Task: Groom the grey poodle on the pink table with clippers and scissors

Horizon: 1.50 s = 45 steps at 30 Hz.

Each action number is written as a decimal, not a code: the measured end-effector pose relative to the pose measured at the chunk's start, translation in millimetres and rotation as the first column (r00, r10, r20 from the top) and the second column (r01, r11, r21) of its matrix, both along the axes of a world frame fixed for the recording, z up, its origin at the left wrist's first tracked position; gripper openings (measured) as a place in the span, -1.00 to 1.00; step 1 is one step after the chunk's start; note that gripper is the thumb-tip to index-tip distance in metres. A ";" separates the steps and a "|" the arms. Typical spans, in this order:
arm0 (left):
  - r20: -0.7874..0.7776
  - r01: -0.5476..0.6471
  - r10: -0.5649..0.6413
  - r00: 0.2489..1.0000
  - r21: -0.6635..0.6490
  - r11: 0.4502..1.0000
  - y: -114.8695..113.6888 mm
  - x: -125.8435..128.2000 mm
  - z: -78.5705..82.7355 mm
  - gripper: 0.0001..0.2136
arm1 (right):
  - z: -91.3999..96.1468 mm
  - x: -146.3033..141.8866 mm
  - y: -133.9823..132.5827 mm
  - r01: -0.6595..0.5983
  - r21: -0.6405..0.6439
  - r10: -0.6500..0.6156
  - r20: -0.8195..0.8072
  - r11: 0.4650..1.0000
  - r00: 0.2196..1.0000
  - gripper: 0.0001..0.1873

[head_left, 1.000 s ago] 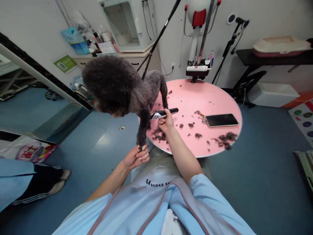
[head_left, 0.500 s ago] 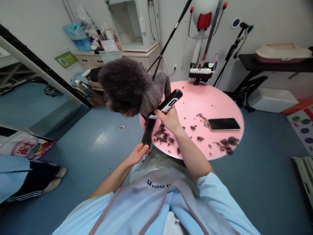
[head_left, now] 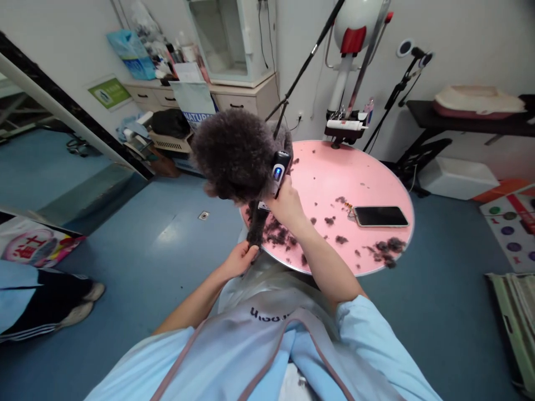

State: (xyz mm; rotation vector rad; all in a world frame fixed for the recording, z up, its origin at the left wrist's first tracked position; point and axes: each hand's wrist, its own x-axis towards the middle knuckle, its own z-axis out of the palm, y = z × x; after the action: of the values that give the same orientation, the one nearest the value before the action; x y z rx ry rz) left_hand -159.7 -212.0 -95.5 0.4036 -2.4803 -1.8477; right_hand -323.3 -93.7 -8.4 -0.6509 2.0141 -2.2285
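A dark grey curly-haired dog [head_left: 236,153] stands at the left edge of a round pink table [head_left: 368,172]. My left hand [head_left: 239,260] is closed round the paw of its front leg, held out past the table edge. My right hand [head_left: 286,205] grips a black-and-white electric clipper [head_left: 279,169], held nearly upright against the dog's chest at the top of that leg. Clumps of cut dark fur [head_left: 280,234] lie on the table below my right hand.
A black phone [head_left: 380,216] lies on the table's right side, with more fur clumps [head_left: 387,248] near the front rim. A grooming arm and stand [head_left: 345,120] rise at the back. Cabinets [head_left: 246,97] stand behind. Another person's legs and shoe [head_left: 62,309] are at left.
My right hand swung the clipper from lying level to nearly upright and brought it up against the dog's chest. The dog's head shifted to the right. My left hand kept hold of the paw.
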 end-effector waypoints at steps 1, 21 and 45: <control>0.001 0.011 -0.011 1.000 0.009 1.000 -0.1 0.1 -0.2 -0.53 | -3.0 0.4 1.1 -0.009 0.013 0.009 0.019 1.000 1.000 -0.53; -0.044 0.129 -0.124 0.991 0.474 0.871 -1.8 -3.5 28.3 -0.49 | -68.8 -5.0 20.0 -0.086 -0.477 0.293 0.378 0.875 0.878 -0.77; -0.154 0.288 -0.246 0.957 0.615 0.734 -29.4 24.2 59.6 -0.64 | -58.4 -20.7 22.8 -0.173 -0.124 0.185 0.094 0.977 0.978 -0.79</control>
State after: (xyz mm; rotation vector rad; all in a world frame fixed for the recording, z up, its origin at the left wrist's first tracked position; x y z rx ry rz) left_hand -135.5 -241.4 -35.9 -0.0273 -1.8709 -2.7528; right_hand -344.0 -71.0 -66.8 -0.6810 1.7158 -2.2342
